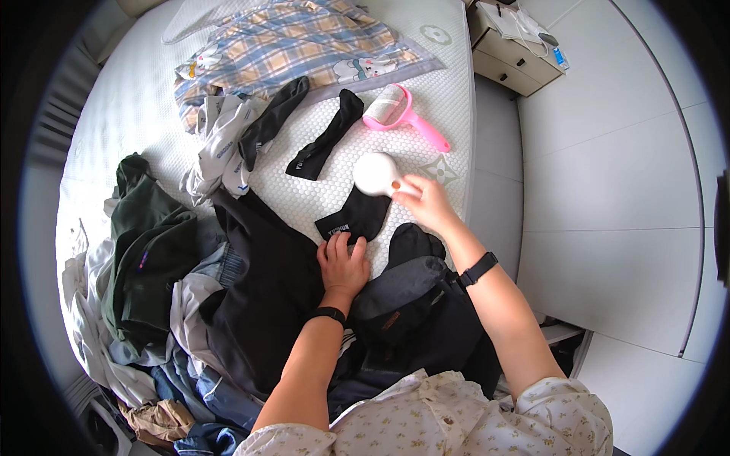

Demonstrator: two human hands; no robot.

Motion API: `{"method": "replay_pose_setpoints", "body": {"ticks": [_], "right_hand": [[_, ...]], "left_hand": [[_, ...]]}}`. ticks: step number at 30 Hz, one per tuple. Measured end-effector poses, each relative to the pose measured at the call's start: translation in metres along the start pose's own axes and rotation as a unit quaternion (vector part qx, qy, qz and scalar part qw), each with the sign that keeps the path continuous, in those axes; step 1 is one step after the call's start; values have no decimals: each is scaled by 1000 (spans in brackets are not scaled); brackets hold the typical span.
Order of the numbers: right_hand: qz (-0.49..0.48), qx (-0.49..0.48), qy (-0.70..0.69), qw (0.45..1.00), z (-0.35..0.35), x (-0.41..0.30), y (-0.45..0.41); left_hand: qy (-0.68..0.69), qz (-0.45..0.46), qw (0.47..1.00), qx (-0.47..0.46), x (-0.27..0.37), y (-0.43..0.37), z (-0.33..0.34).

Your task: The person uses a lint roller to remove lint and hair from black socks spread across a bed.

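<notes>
A black ankle sock (359,214) lies flat on the white quilted mattress (296,219), with writing on its cuff. My left hand (344,265) rests palm down at the cuff, its fingertips on the fabric and slightly apart. In my right hand (425,202) is a white fabric shaver (377,172) with an orange button. Its round head covers the upper end of the sock; whether it touches the cloth I cannot tell. Just beyond lies another black sock (328,137), stretched out. A pink-handled lint roller (408,117) is farther up, to the right.
Dark clothing (265,296) and a green garment (151,256) are heaped at the left. White socks (219,148) and a dark grey sock (276,117) lie near a plaid blanket (296,43). Folded black socks (413,245) sit below my right hand. A nightstand (507,62) stands beyond the mattress edge.
</notes>
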State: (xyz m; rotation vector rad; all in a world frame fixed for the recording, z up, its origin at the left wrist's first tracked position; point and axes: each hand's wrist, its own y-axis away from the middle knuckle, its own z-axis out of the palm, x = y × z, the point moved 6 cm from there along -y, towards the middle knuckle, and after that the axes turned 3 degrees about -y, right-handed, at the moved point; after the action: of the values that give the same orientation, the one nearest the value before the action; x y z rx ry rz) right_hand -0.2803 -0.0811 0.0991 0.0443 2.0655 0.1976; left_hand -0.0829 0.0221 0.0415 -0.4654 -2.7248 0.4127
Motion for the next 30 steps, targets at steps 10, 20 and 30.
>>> {"method": "replay_pose_setpoints", "body": {"ticks": [10,20,30], "right_hand": [[-63,-26,65,996,27,-22,5],[35,96,47,994,-18,8,-34],[-25,72,111,991,-30,-1,-8]], "left_hand": [[-12,-1,1000,7,-2,3,2],[-8,0,1000,9,-1,1,-2],[-10,5,1000,17,-2,2,-1]]}}
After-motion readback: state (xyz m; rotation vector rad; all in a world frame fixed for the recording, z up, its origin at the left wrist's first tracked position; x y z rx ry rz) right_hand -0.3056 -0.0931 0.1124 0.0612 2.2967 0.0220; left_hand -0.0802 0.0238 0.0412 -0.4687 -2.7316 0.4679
